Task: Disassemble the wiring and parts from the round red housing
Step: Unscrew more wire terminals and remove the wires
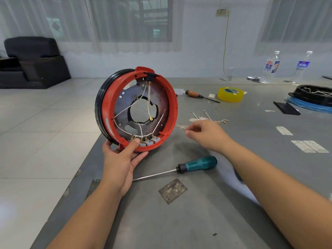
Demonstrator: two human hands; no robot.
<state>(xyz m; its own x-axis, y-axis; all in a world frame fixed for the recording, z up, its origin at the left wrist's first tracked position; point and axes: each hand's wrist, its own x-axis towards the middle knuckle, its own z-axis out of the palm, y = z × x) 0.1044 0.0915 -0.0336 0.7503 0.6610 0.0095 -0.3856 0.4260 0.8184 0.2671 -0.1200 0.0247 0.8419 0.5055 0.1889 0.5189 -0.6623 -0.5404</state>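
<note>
left hand (pixel 122 157) grip, red housing (pixel 138 108) lower rim

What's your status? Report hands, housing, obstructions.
Left hand grips housing by bottom rim, on edge. Right hand free, blurred, beside it. White wires still inside. Screwdriver on table, nothing blocking.

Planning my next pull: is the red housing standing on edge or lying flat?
On edge. The red housing stands upright on the table, open face toward the camera, wires still inside. The left hand grips its lower rim.
</note>
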